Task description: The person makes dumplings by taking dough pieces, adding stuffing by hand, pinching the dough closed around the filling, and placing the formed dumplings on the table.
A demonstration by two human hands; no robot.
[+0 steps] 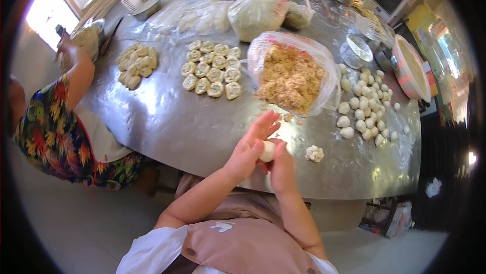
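Note:
Between my two hands, over the steel table, is a smooth white dough ball [268, 152]. My left hand [248, 146] has its thumb against the ball, with its fingers stretched out beyond it. My right hand [283, 165] curls around the ball's other side, hiding part of it. A small lumpy dough clump [314, 154] lies on the table to the right of my hands. Just beyond my fingertips, an opened plastic bag [330, 80] holds crumbly golden filling [290, 76], and some crumbs have spilled near its edge.
Several round dough balls [366, 101] cover the right side. Rows of filled dough pieces [214, 69] and a heap of dough pieces [136, 63] lie left of the bag. A co-worker's arm [81, 70] reaches in at left. Metal bowls [356, 51] and a large tub [412, 67] stand right.

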